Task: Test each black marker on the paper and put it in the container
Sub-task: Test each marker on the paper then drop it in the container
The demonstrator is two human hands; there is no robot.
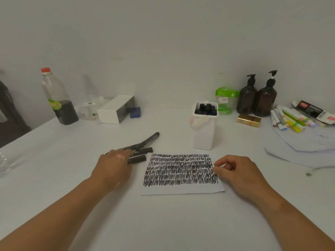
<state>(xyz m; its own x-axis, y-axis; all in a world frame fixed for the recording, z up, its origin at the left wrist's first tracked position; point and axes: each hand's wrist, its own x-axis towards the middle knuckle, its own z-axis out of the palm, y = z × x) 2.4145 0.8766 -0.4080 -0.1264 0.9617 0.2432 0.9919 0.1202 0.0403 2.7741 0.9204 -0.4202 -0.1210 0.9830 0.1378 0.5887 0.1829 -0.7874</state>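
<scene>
A: Left hand (pixel 116 165)?
B: Flat over the loose black markers (pixel 141 148) just left of the paper (pixel 181 190). Fingers straight and touching them, nothing gripped.
A: Right hand (pixel 239 172)?
B: Loosely curled at the paper's right edge, fingertips on it, empty. Well apart from the left.
A: Which marker to take?
B: Probably the nearest, just beside the sheet's left edge. Pinch mid-barrel and lift clear of the others to avoid rolling them.
A: Then?
B: Uncap. Press the sheet flat with the right fingertips. Scribble in the bare strip along the bottom, with hardly any white left higher up.
A: And after?
B: Recap firmly, then lower upright into the white container (pixel 203 136) behind the paper, crowded with stored markers (pixel 206 108). Aim for a gap, gently, for fear of tipping.
</scene>
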